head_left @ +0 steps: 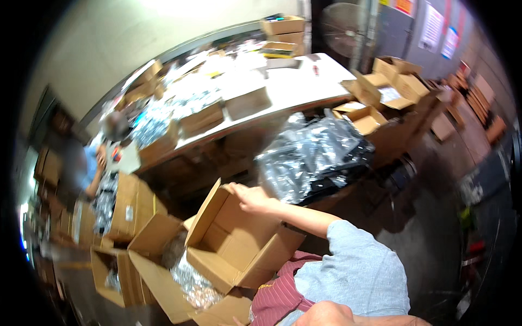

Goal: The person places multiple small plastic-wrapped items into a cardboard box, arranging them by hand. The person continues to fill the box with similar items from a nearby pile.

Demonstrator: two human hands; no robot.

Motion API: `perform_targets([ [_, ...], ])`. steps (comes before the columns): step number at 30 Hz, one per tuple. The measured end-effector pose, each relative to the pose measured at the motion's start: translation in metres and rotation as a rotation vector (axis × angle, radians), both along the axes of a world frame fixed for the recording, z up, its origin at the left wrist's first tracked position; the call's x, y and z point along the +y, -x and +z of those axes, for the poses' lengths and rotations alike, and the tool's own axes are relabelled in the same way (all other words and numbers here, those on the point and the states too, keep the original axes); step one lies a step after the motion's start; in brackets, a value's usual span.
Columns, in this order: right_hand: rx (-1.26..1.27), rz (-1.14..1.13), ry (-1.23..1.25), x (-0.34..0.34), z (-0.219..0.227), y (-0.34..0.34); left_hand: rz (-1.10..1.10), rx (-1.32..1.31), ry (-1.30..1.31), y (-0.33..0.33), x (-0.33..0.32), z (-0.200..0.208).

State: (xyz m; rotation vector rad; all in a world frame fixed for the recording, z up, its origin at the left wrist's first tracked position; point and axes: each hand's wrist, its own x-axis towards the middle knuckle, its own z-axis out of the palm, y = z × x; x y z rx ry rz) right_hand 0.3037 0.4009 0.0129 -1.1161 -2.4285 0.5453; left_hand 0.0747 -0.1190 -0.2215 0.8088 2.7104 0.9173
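My right hand (250, 199) grips the top edge of an open cardboard box (231, 239), fingers bent over its rim. The box is tilted, and its visible inside is bare brown card. It rests over a larger open carton (157, 282) whose flaps are spread out. Inside that carton lie shiny clear plastic bags (194, 282); their contents are too blurred to name. Of my left hand (238, 321), only what seem to be fingertips show at the lower edge, close to a carton flap. What it holds, if anything, is hidden.
Silvery plastic bags (315, 157) are heaped beyond my right forearm. A long white table (304, 81) behind carries trays of bagged parts. More cartons (133, 209) stand at left, near a person in blue (92, 168). Open boxes (394, 89) and a fan (342, 30) are at right.
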Motion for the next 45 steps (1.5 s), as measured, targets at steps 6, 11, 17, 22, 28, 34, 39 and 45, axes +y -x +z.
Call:
perform_targets([
  [6,0.075,-0.021,-0.011,-0.002,0.017,0.04,0.205,-0.255,0.217,0.007,-0.014,-0.041],
  [11,0.024,-0.046,0.015,-0.015,0.049,0.047,0.001,-0.266,0.442,0.044,0.039,-0.03],
  [17,0.315,0.161,0.151,-0.027,0.054,0.108,-0.294,-0.533,0.516,0.09,0.017,-0.045],
  [22,0.175,0.194,0.19,-0.03,0.06,0.196,-0.674,-0.709,0.384,0.161,0.02,0.08],
  [28,-0.113,0.325,-0.126,-0.015,0.024,0.315,-0.377,-0.071,-0.323,0.232,0.039,0.206],
  [34,-0.072,0.602,-0.519,-0.101,-0.042,0.381,-0.294,0.205,-0.183,0.245,0.018,0.175],
  [39,-0.613,0.823,-0.024,-0.243,-0.067,0.304,-0.241,0.215,-0.141,0.22,0.038,0.169],
  [45,-0.566,0.841,0.093,-0.216,-0.055,0.246,-0.238,0.324,-0.119,0.198,0.066,0.178],
])
